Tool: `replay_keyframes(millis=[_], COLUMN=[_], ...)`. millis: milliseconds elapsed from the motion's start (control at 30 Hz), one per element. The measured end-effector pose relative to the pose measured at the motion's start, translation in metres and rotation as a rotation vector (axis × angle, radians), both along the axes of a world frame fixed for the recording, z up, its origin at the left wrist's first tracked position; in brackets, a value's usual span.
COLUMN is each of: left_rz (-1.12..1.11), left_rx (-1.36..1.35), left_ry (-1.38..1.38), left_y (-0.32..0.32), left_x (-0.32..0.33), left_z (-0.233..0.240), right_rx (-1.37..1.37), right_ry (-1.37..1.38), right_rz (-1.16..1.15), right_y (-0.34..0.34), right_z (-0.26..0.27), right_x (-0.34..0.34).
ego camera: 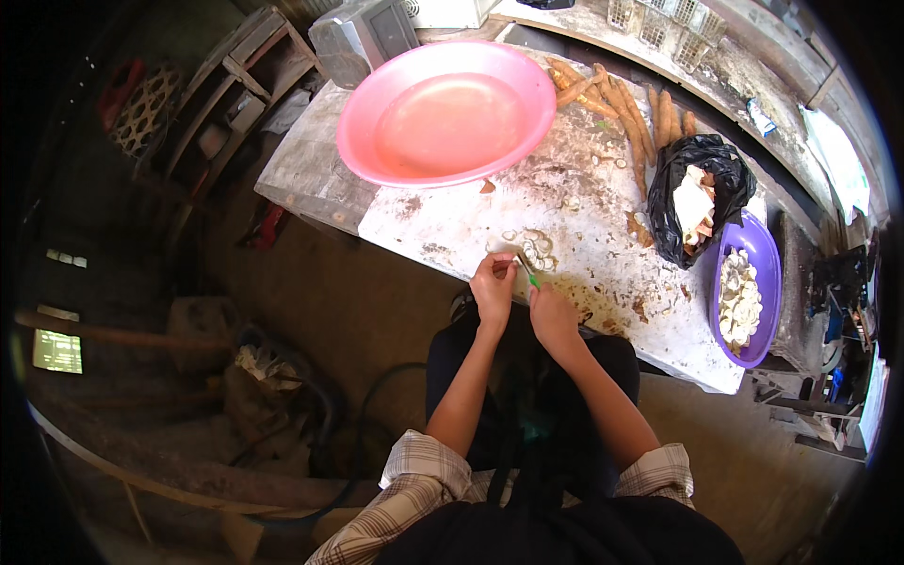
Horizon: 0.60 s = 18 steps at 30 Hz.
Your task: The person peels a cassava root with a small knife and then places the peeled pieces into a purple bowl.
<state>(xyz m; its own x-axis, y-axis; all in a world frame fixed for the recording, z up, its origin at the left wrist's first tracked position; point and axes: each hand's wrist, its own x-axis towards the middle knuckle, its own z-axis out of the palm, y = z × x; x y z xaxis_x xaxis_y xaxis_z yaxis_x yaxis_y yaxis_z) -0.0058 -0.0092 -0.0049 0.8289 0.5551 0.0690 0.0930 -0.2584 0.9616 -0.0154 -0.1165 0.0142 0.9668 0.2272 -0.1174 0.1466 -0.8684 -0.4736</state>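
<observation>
My right hand [555, 315] grips a small knife by its green handle [534, 281], the blade angled up and left. Pinched in the fingers of my left hand [492, 288] is a small whitish piece of root [516, 261], largely hidden by the fingers, with the blade against or close beside it. Just past the knife, a small heap of pale round root slices [538, 250] lies on the stained white tabletop [431, 233]. Both hands are over the table's near edge, above my lap.
A pink basin [353, 152] of cloudy liquid stands at the back. Long brown tubers, apparently cassava [625, 106], lie beyond. At right are a black plastic bag [667, 205] with peelings and a purple basin [771, 282] holding pale slices. A wooden shelf [233, 67] stands left.
</observation>
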Motion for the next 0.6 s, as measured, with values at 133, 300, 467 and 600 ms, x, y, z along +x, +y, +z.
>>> replay_keyframes(millis=[133,300,467,600], left_rz=[0.052,0.07,0.078,0.084], left_rx=[-0.044,-0.06,-0.055,-0.027], left_ry=[-0.072,-0.095,-0.062,-0.063], left_y=[-0.0048,-0.0095,-0.0083,-0.0098], left_x=[0.0,0.0016,0.0023,0.003], left_z=[-0.0028,-0.0055,-0.0055,-0.0019], right_rx=[-0.031,0.0,0.033,0.03], right_ry=[0.023,-0.002,-0.068,-0.062], right_rz=[-0.025,-0.011,-0.018,0.001], right_y=[0.0044,0.0023,0.0042,0.0057], right_z=[-0.0047,-0.0087,-0.0009,-0.0019], right_x=[-0.0028,-0.0065,-0.0024,0.0001])
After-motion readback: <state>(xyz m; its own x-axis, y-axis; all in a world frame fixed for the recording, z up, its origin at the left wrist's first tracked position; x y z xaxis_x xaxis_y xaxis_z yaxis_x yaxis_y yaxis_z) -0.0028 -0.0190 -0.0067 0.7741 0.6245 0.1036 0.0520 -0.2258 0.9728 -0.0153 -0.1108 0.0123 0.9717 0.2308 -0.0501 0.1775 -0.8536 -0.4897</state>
